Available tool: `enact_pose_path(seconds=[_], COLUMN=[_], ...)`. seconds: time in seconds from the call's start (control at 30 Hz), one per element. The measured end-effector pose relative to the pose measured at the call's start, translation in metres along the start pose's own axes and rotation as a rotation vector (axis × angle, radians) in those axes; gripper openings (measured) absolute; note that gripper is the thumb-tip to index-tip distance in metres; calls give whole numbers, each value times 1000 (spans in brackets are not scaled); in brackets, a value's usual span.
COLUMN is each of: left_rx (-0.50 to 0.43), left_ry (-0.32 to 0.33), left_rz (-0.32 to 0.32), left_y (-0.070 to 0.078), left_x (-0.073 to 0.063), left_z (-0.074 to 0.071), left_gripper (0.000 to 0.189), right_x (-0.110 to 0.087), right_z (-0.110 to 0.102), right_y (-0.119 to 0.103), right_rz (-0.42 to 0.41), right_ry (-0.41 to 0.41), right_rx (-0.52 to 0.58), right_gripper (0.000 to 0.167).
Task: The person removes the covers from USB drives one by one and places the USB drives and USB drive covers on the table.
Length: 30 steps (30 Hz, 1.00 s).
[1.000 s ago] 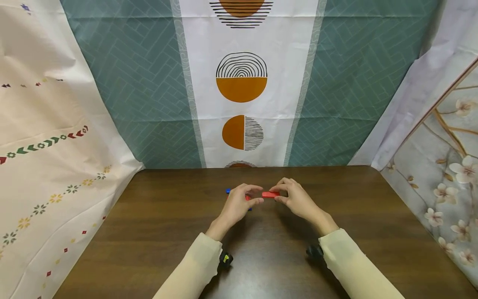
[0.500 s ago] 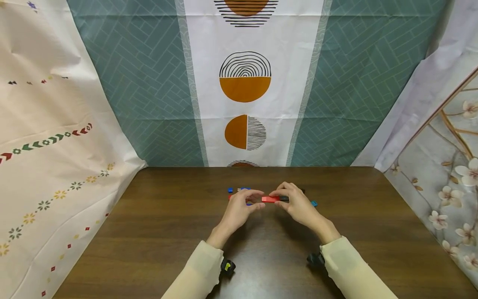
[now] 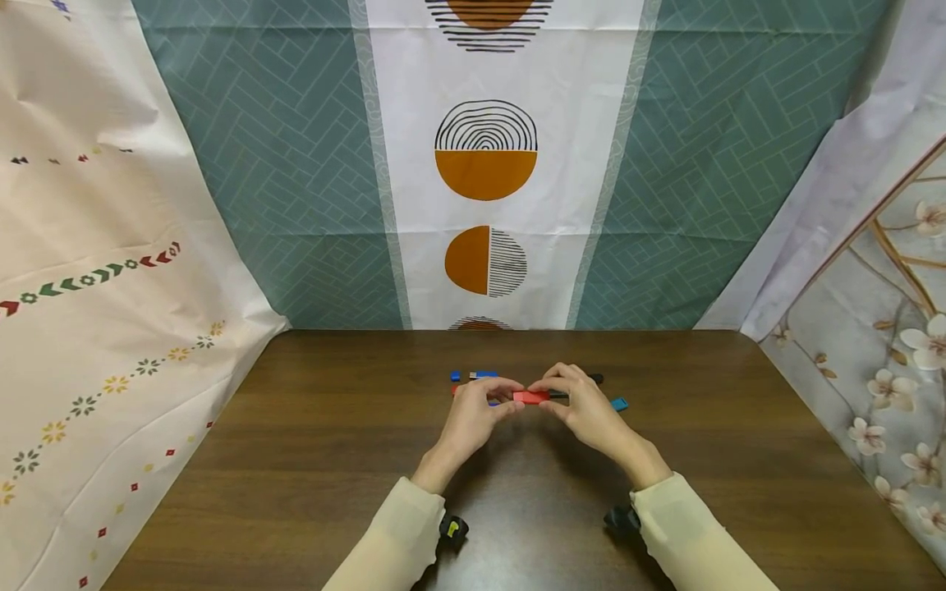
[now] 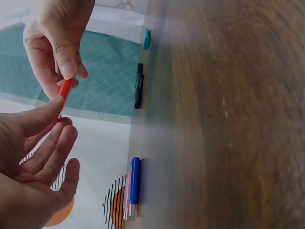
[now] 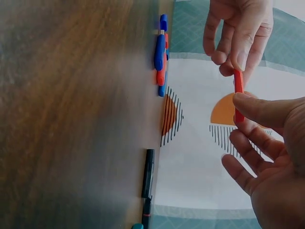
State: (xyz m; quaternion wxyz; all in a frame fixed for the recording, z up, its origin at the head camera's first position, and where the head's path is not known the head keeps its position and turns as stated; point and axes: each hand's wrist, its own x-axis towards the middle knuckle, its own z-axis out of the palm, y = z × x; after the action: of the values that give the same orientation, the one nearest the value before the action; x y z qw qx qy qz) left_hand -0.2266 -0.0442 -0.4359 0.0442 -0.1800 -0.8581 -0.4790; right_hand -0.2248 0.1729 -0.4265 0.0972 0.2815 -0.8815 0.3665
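Note:
Above the table, a small red USB flash drive (image 3: 530, 397) lies level between both hands. My left hand (image 3: 467, 417) pinches its left end between thumb and fingers. My right hand (image 3: 591, 408) pinches the other end, its thumb (image 5: 255, 106) along the drive's flat side. Fingertips cover both ends of the drive. Behind my left hand lie a blue flash drive (image 3: 484, 374) with its metal plug bare and a loose blue cap (image 3: 455, 376). Another blue stick (image 4: 135, 180) and a red one (image 5: 160, 76) lie beside them, partly hidden in the head view.
Behind my right hand lie a black stick (image 5: 148, 172) and a teal one (image 3: 619, 404). The brown wooden table (image 3: 332, 460) ends at a patterned cloth backdrop (image 3: 310, 205). More cloth hangs at the left and right sides.
My right hand has shifted slightly left and lower with the red flash drive. The gap to my left fingertips has closed, and they now grip its left end.

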Motion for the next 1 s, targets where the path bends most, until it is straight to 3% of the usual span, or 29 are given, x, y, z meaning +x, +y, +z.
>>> enact_pose_path(seconds=[0.33,1.0], left_rx=[-30,-34], left_ry=[39,-10], left_rz=[19,13], left_y=[0,0], left_x=[3,4], left_z=[1,2], left_gripper=[17,20], right_x=[0,-5], right_z=[1,-2], right_y=[2,3], right_rz=[36,39], right_ry=[45,56], right_rx=[34,16], right_gripper=[30,22])
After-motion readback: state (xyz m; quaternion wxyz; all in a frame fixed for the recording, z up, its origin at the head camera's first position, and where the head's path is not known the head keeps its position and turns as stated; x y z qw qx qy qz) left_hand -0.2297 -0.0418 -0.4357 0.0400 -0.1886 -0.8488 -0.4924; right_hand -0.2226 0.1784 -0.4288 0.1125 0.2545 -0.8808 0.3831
